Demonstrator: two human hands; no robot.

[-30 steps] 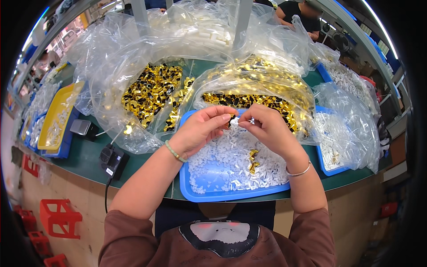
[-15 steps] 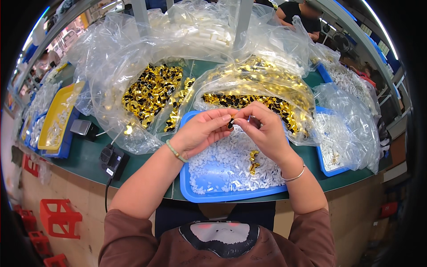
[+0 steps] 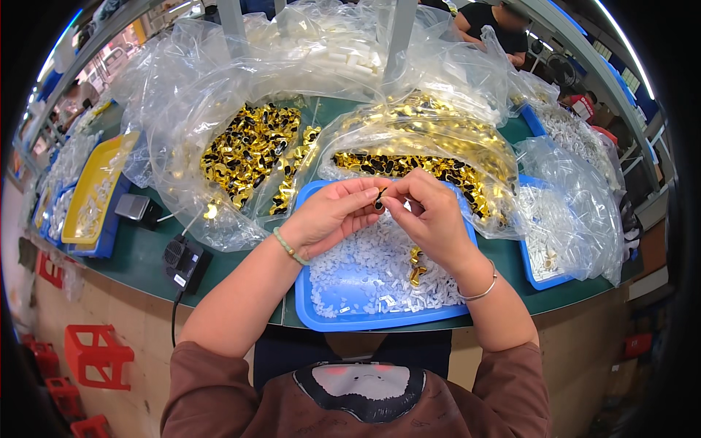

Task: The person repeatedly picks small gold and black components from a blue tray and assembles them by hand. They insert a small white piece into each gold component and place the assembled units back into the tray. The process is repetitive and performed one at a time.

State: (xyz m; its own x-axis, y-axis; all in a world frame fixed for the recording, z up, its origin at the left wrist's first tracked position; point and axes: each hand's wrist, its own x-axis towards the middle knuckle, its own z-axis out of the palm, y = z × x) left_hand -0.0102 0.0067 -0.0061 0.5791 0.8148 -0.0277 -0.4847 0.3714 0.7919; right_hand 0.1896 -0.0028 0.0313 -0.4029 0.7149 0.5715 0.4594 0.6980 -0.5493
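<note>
Above a blue tray (image 3: 321, 318) my two hands meet at a small black and gold curved piece (image 3: 379, 201). The thumb and fingers of my left hand (image 3: 332, 213) pinch it from the left. My right hand (image 3: 431, 213) is closed with thumb and forefinger at the piece's right side; what else its fingers hold is too small to make out. Under them, the tray holds many small white plastic pieces (image 3: 343, 270). A few finished-looking gold pieces (image 3: 416, 269) lie on top of the white ones, below my right hand.
Clear plastic bags of black and gold pieces (image 3: 252, 153) (image 3: 438, 171) lie behind the tray. A blue bin (image 3: 537, 281) of white parts stands right, a yellow tray (image 3: 80, 237) left. A black device (image 3: 186, 263) with a cable sits left on the green table (image 3: 241, 281). Another person (image 3: 493, 29) is beyond.
My right fingers have shifted slightly around the small piece, and its gold side shows more. My left hand has stayed nearly still.
</note>
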